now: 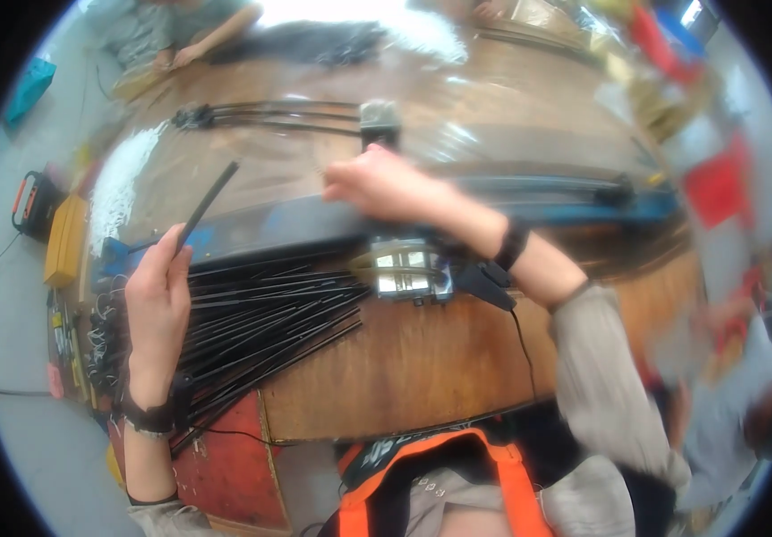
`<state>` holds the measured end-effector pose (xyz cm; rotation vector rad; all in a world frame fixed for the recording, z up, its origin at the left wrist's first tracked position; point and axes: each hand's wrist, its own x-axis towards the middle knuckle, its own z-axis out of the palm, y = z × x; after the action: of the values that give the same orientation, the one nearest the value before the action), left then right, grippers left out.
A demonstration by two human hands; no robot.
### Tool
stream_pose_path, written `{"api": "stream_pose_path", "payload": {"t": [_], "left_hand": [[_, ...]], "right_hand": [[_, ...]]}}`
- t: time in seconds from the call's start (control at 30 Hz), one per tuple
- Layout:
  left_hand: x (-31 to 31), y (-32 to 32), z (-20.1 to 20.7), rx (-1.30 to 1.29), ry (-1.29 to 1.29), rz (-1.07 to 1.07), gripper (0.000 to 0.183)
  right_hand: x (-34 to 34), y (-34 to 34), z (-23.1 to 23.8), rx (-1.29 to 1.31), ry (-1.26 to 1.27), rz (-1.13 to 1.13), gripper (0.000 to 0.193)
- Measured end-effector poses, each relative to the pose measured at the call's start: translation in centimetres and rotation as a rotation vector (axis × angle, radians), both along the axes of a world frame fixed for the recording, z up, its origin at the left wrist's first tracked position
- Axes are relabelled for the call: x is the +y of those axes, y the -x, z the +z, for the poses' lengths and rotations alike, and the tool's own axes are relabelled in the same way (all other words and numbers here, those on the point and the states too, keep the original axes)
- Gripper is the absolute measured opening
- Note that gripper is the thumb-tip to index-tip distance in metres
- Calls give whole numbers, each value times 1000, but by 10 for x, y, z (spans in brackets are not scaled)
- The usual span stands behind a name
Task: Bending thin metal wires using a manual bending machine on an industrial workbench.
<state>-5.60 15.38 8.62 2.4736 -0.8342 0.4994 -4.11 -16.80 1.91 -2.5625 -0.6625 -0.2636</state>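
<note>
My left hand [157,291] is raised over the left side of the table, closed around one end of a short, thin black rod [210,200]. The rod tilts up and away to the right. Beneath that hand lies a fanned pile of long black rods [269,313], with thin tangled strands at their left ends. Near the middle, my right hand [384,183] is curled with its fingers together, blurred by motion; I cannot make out anything in it. Just below the right forearm stands a small shiny metal device [408,271]. Beyond the right hand, a dark block with a pale top [379,121] is partly covered.
The brown wooden table [386,367] carries a long grey-blue rail [305,219] and more rods [278,116] farther back. A black cable [524,349] hangs from the device side. People work at the far left and right. A red box [229,470] stands at the near left.
</note>
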Motion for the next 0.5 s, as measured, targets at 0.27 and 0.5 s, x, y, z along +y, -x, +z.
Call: {"api": "stream_pose_path", "payload": {"t": [0.27,0.5], "left_hand": [[13,-28,-16,-72,-154,-27,24],[-117,-54,-68,-128,-133,-456,12]], "right_hand": [[-137,73,-40,-535,281,-343,9],[-273,180,-38,-533,391,-651,4]]}}
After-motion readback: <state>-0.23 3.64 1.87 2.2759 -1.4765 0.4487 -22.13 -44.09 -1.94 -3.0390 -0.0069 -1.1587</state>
